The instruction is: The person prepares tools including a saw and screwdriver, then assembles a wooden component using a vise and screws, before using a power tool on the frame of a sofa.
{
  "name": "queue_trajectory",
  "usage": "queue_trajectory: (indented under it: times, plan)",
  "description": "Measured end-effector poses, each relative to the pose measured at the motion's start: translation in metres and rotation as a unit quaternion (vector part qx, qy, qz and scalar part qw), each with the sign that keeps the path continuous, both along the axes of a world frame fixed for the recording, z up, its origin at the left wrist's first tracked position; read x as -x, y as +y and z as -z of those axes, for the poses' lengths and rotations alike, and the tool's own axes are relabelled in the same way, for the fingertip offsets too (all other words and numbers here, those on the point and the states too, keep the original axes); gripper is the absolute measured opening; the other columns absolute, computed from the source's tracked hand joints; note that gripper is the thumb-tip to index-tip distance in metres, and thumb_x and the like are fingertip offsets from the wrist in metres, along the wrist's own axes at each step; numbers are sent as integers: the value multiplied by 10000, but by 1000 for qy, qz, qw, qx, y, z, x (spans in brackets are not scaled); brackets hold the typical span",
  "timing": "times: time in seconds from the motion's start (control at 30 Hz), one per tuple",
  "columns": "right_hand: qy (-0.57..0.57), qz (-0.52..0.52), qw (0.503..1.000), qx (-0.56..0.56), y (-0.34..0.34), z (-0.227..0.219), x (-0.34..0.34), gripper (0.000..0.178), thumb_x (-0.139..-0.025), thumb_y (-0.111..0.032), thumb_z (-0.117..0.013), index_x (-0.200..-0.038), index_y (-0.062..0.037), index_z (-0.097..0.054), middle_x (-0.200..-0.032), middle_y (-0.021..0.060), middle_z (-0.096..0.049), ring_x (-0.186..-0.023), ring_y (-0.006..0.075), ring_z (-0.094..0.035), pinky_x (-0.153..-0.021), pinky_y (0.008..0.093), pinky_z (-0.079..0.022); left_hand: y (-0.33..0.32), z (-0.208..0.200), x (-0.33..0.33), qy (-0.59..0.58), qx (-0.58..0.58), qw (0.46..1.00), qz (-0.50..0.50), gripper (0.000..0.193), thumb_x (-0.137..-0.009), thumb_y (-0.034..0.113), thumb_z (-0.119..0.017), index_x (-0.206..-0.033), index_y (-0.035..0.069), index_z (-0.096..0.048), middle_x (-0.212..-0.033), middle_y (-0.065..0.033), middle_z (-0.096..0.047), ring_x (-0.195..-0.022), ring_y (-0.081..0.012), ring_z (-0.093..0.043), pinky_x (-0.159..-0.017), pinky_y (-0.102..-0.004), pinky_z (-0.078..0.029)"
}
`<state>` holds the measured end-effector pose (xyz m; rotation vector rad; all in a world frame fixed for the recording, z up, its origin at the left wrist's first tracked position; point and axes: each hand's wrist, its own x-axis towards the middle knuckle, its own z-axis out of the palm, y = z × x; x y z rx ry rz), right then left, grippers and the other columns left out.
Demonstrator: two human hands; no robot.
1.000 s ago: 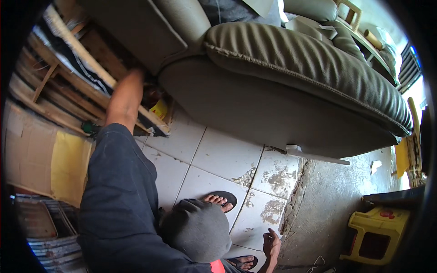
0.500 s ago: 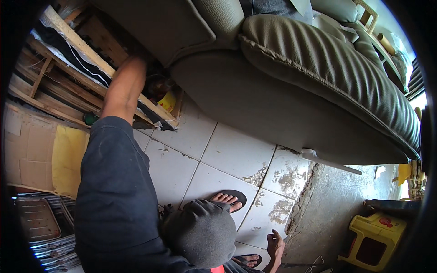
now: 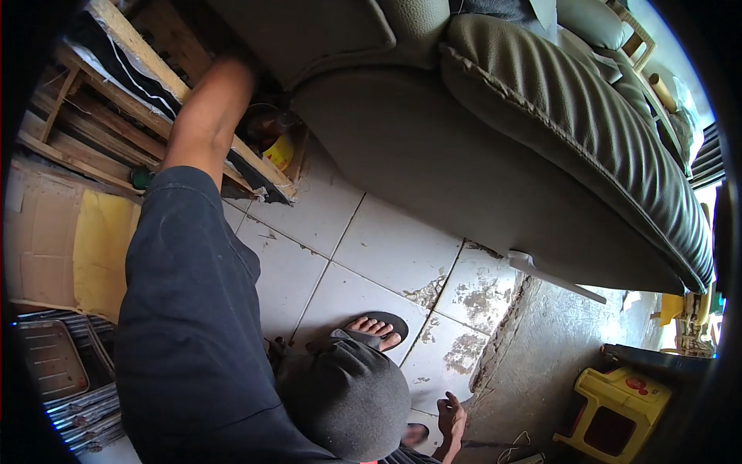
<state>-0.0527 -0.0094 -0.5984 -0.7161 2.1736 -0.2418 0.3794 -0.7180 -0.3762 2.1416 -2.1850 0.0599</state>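
Note:
My left forearm (image 3: 205,116) reaches up into the dark gap between a wooden frame (image 3: 147,50) and a large grey-brown leather sofa piece (image 3: 417,155). The hand at its end is lost in shadow, so neither its fingers nor anything in them can be seen. A yellow-labelled container (image 3: 280,151) sits just right of that arm, inside the frame's corner. My right hand (image 3: 452,419) hangs low over the floor, its fingers loosely bent and apart, holding nothing. Dark sandals (image 3: 394,325) are on my feet.
A yellow plastic stool (image 3: 618,410) stands at the lower right. A pale bar (image 3: 556,278) sticks out beneath the sofa piece. Cardboard (image 3: 46,240) and a stack of metal trays (image 3: 54,359) lie at left. The white floor tiles (image 3: 379,240) break off at a rough concrete edge.
The view has shifted slightly. My left arm still reaches into the gap, a little higher in the picture. My right hand appears slightly lower and further left, still empty.

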Motion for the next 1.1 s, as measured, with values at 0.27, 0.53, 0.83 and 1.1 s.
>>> queue_trajectory:
  times: [0.27,0.53,0.83,1.1]
  plan:
    - [31,15,999,-28,4,-24,9,399,-885,-198,-676,-1249,-40,-643,-1007,188,-725,-930,287,-711,-812,375,-547,-11,10,5,8,-3,1000,7,360,-887,287,-626,-1178,83,-683,-1149,-191,-686,-1074,-318,-656,-911,-398,-517]
    - [12,38,998,-40,7,-21,5,400,-883,-193,-670,-1248,-32,-644,-1020,200,-721,-928,283,-712,-821,371,-547,-3,7,4,17,24,1000,8,356,-898,277,-623,-1190,81,-677,-1152,-187,-686,-1074,-306,-655,-914,-389,-513]
    - [27,75,996,31,22,-13,5,379,-876,-165,-683,-1224,-18,-648,-968,193,-713,-875,266,-702,-781,373,-545,234,127,86,275,-14,933,232,352,-909,265,-620,-1204,79,-669,-1155,-182,-686,-1074,-293,-654,-918,-380,-509]
    - [46,116,987,100,17,-24,6,421,-911,-244,-647,-1252,-1,-605,-1173,217,-665,-1062,371,-650,-887,424,-517,475,226,19,243,-497,811,191,349,-920,254,-618,-1217,78,-663,-1158,-177,-686,-1075,-282,-654,-921,-372,-505]
